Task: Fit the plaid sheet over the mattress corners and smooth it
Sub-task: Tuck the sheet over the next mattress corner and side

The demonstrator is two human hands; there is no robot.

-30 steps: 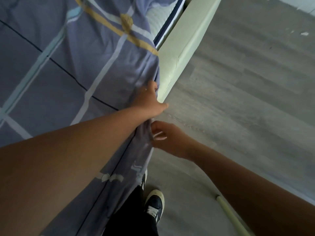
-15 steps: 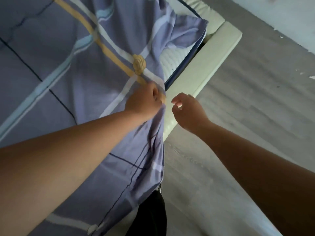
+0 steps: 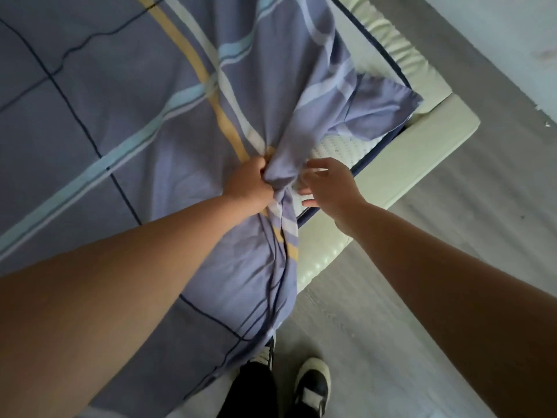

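The purple plaid sheet point(image 3: 120, 122), crossed by yellow, pale blue and white stripes, covers most of the mattress. My left hand point(image 3: 247, 184) grips a bunched fold of it near the bed's right edge. My right hand point(image 3: 327, 184) hovers just beside that bunch with fingers spread, its fingertips at the cloth. A loose sheet corner point(image 3: 382, 113) lies folded back on the bed. The white mattress point(image 3: 337, 149) with dark piping shows bare at its corner.
The cream padded bed frame point(image 3: 416, 155) runs along the right side to a corner. Grey wood-look floor point(image 3: 452, 236) lies to the right. My shoes point(image 3: 312, 384) and dark trouser leg stand close to the bed at the bottom.
My left hand has moved along the edge toward the mattress corner and gathered the sheet into a bunch. My right hand rose from lower down and came next to it with fingers spread.
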